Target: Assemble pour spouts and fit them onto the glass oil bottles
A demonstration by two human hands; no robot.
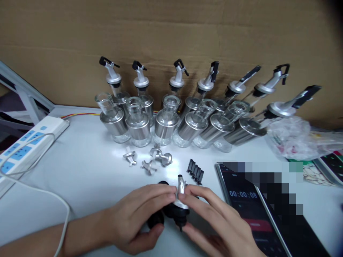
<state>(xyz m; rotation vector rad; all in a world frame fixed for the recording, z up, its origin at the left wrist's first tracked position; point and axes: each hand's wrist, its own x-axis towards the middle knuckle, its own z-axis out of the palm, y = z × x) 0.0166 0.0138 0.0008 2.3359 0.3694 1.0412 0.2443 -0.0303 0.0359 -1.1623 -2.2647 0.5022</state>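
Observation:
Near the front of the table, a silver pourer spout with a black stopper underneath stands upright between my hands. The fingers of my right hand are closed on it from the right. My left hand touches its left side with the fingertips, thumb lower down by a black round part. More black parts lie partly hidden under my fingers. Several loose silver spout pieces lie beyond my left hand. A row of small black levers lies beyond my right hand.
Glass bottles with steel sleeves stand in two rows, the back ones topped with pourers. A phone showing a timer lies at right, near a plastic bag. At left are a power strip and white cable. Cardboard stands behind.

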